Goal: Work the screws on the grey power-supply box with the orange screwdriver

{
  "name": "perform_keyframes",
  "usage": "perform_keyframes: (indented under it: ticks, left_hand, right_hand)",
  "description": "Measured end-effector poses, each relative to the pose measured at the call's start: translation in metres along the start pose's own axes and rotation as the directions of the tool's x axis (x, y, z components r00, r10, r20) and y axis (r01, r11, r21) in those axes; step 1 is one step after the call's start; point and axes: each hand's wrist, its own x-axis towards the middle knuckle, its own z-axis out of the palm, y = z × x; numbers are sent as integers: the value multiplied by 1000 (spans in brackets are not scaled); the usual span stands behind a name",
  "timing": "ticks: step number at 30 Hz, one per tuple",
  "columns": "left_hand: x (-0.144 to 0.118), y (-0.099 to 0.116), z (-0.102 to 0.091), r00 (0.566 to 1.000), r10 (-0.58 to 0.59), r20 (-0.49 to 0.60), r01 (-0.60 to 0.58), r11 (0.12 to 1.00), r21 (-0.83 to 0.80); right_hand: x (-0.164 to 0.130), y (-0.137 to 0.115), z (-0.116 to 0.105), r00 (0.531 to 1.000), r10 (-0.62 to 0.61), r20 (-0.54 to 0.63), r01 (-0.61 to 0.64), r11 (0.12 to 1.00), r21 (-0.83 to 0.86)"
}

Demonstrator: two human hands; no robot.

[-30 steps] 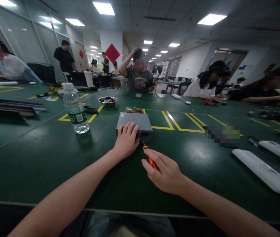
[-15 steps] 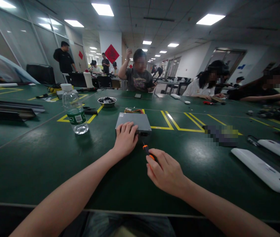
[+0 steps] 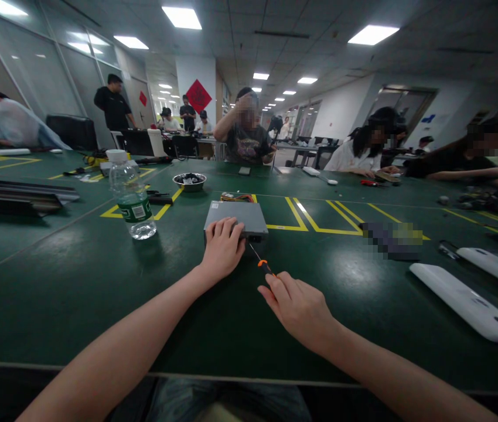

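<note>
A grey metal computer power supply (image 3: 249,214) lies flat on the green table, its coloured wires (image 3: 236,197) coming out at the far side. My left hand (image 3: 223,246) grips its near left part, fingers spread over the top; the thumb is largely hidden. In my right hand (image 3: 295,302) is a screwdriver (image 3: 265,266) with an orange and black handle, fingers closed around it. Its thin shaft points up and left at the near face of the power supply, below a dark socket. Whether the tip touches the metal I cannot tell.
A clear water bottle (image 3: 133,199) stands to the left, with a metal bowl (image 3: 190,181) of small parts behind it. Dark metal rails (image 3: 16,196) lie far left. White panels (image 3: 468,299) lie on the right. A person (image 3: 246,132) sits opposite; others sit at both sides.
My right hand has drawn back slightly to the right, and more of the screwdriver's shaft shows. The left hand and power supply stay put. The person opposite has brought a hand to the head.
</note>
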Motion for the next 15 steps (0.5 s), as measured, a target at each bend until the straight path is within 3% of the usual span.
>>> perform_keyframes:
  ticks: [8, 11, 15]
  left_hand:
    - [0, 1, -1, 1000, -4, 11, 4, 1000, 25]
    - [0, 1, -1, 1000, -3, 17, 2, 1000, 27]
    - [0, 0, 1, 1000, -7, 18, 7, 1000, 27]
  right_hand:
    - [-1, -7, 5, 980, 140, 139, -158, 978, 133]
    - [-4, -8, 7, 932, 242, 270, -309, 920, 241]
    - [-5, -8, 7, 834, 348, 428, -516, 768, 380]
